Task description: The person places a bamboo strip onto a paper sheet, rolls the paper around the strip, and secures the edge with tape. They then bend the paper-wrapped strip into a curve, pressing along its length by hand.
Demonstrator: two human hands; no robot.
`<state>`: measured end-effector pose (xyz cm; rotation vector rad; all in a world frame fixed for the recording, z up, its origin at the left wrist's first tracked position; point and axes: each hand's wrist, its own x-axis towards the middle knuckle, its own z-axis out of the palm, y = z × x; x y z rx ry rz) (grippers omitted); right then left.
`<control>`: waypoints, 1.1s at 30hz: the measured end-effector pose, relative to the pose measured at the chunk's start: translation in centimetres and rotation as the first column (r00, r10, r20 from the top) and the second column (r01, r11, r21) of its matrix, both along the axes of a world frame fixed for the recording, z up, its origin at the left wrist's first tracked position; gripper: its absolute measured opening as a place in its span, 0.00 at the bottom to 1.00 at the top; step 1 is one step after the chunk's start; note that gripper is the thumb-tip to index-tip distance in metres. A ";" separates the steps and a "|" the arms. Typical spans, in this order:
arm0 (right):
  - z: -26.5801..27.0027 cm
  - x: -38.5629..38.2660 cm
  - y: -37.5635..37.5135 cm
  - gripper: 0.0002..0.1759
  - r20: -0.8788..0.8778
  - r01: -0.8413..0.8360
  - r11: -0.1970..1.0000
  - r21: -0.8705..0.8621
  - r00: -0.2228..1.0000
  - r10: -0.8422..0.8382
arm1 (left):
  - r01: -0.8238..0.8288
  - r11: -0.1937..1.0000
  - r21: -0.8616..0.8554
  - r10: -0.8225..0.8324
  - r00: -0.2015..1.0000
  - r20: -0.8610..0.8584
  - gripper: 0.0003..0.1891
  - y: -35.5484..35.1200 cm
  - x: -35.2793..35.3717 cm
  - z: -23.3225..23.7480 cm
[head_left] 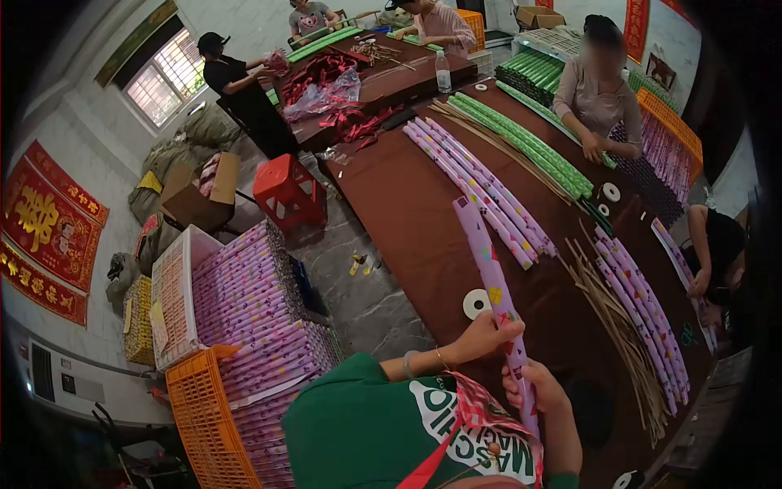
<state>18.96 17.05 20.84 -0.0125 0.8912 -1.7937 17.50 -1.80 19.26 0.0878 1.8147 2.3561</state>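
Note:
A roll of purple patterned wrapping paper stands tilted in front of my body, its upper end leaning over the brown table. My left hand is closed around the middle of the roll, thumb across its front. Lower down, my right hand wraps the same roll near its bottom end. Just beyond my left hand lies a white ring of tape. Several similar purple rolls lie side by side past the upper end. To the right are thin brown strips and more purple rolls.
Green rolls lie farther back, near a seated person. Another person's hands work at the right edge. At left, an orange crate is stacked with purple rolls; a red stool stands behind. More people sit at the far table.

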 end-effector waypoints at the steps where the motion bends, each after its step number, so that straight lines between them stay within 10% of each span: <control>1: -0.1 0.0 0.0 0.21 0.003 0.000 1.000 0.004 1.000 0.000 | -0.003 1.000 -0.004 0.003 1.000 -0.012 0.16 0.1 -0.2 -0.4; 21: 1.3 -1.1 0.6 0.14 -0.399 -0.087 0.913 0.399 0.880 0.258 | 0.094 0.995 0.025 -0.095 0.994 0.044 0.12 -1.6 1.4 2.5; 27: -0.1 -0.2 -0.2 0.18 -0.444 -0.109 0.976 0.186 0.877 0.183 | 0.051 0.999 0.004 -0.049 0.979 -0.196 0.12 -1.8 2.0 2.9; 33: -1.8 -0.1 -1.3 0.19 -0.418 -0.120 0.950 0.287 0.877 0.237 | 0.038 0.999 0.030 -0.039 0.999 0.021 0.12 -2.9 2.4 2.6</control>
